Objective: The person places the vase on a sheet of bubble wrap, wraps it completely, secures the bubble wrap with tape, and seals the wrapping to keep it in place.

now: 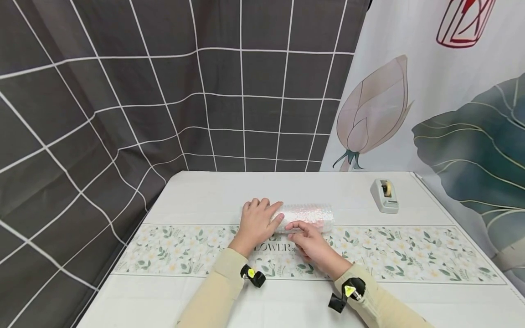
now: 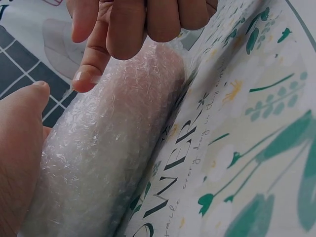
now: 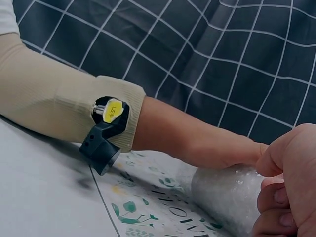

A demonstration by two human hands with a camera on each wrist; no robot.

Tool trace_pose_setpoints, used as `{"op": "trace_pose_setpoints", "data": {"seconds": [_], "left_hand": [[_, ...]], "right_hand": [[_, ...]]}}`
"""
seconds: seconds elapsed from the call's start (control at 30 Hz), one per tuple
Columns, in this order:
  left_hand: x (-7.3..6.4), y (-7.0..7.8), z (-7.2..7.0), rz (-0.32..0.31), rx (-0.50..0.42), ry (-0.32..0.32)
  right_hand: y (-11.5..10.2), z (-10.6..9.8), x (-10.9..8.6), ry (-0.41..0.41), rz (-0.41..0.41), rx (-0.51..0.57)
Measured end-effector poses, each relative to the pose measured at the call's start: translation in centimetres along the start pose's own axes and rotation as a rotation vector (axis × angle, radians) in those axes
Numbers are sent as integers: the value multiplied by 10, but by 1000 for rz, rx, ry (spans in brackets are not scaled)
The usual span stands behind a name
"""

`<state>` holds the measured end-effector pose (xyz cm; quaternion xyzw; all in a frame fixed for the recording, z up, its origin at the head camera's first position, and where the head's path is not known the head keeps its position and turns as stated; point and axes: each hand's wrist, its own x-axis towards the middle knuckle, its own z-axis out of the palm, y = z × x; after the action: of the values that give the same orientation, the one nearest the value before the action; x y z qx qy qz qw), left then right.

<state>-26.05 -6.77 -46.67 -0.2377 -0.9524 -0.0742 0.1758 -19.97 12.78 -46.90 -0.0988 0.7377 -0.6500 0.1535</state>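
A cylinder-shaped roll wrapped in clear bubble wrap (image 1: 307,215) lies crosswise on the table, pinkish inside at its right part. My left hand (image 1: 257,223) rests on the roll's left end with fingers spread; its thumb shows beside the wrap in the left wrist view. My right hand (image 1: 313,246) is at the roll's near side, index finger extended and the other fingers bent. A small clear strip (image 2: 96,79), seemingly tape, clings to that index fingertip, with the thumb apart from it. What is inside the bubble wrap (image 2: 108,133) cannot be made out.
A white tape dispenser (image 1: 384,197) with a yellowish tape roll stands at the back right of the table. The white tablecloth (image 1: 229,191) has a floral band (image 1: 410,250) across it. A dark grid curtain (image 1: 262,114) hangs behind and to the left.
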Motion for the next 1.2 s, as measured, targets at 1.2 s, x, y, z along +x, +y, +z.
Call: {"op": "trace_pose_setpoints", "data": {"seconds": [1.2], "left_hand": [[1, 1, 3, 2, 88, 31]], "right_hand": [[14, 3, 4, 33, 86, -19]]}}
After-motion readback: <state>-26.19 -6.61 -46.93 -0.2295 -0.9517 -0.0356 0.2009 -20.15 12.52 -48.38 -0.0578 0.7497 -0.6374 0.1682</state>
